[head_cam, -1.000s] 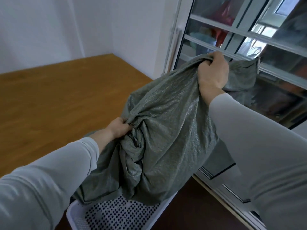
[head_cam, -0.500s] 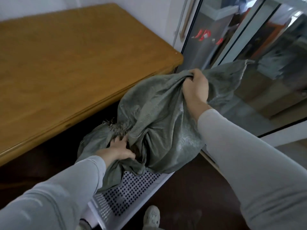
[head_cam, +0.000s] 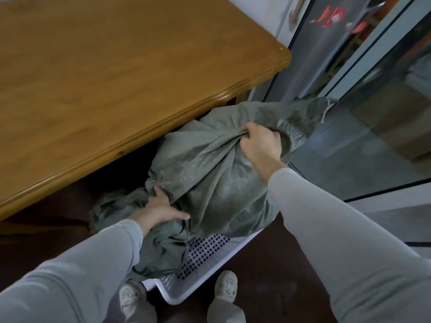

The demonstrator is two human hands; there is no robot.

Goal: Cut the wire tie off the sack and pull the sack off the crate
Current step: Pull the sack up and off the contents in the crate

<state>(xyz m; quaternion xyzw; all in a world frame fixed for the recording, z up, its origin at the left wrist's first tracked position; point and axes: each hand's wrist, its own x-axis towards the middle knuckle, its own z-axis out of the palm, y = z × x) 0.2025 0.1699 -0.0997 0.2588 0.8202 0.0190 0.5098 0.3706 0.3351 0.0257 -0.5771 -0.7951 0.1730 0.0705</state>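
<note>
Fingers point(head_cam: 247, 133) of right hand point(head_cam: 261, 144) clutch the sack point(head_cam: 210, 176).

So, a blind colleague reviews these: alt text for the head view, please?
A person's right hand grips a bunched fold of a grey-green sack lying over a white perforated crate; the left hand presses its lower folds. Wooden table at left, glass doors at right.

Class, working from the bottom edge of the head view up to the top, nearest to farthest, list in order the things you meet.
shoes → white perforated crate → left hand on the sack → right hand gripping the sack → corner of the wooden table → red decorations on the glass door
</note>
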